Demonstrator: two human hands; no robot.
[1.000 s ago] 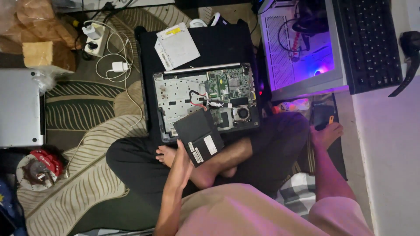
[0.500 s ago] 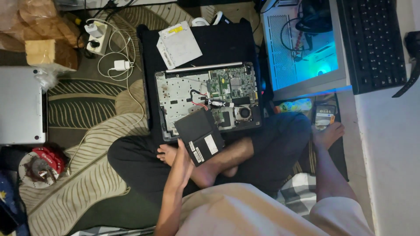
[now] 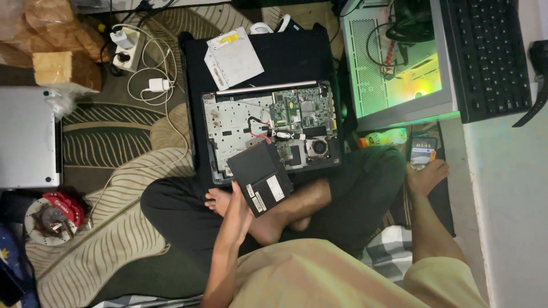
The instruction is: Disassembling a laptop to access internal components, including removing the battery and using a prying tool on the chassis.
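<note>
I sit cross-legged on a patterned rug. My left hand (image 3: 238, 210) grips a flat black rectangular part (image 3: 260, 175) with white labels, held tilted over the near edge of an opened laptop base (image 3: 240, 122). The base shows its green circuit board (image 3: 299, 111), a fan (image 3: 318, 147) and red and black wires. My right hand (image 3: 425, 177) rests flat on the floor at the right, next to a small dark device (image 3: 423, 149). A white optical drive (image 3: 234, 57) lies on the black surface beyond the laptop.
An open desktop case (image 3: 399, 74) glowing green stands at the right, beside a black keyboard (image 3: 491, 57). A yellow-green bottle (image 3: 383, 137) lies by my knee. A power strip with a charger (image 3: 128, 45) sits top left, a silver laptop (image 3: 25, 137) far left, a red round part (image 3: 54, 211) below it.
The glow inside the desktop case has shifted from purple to cyan to green. Both hands and the black part have stayed put.
</note>
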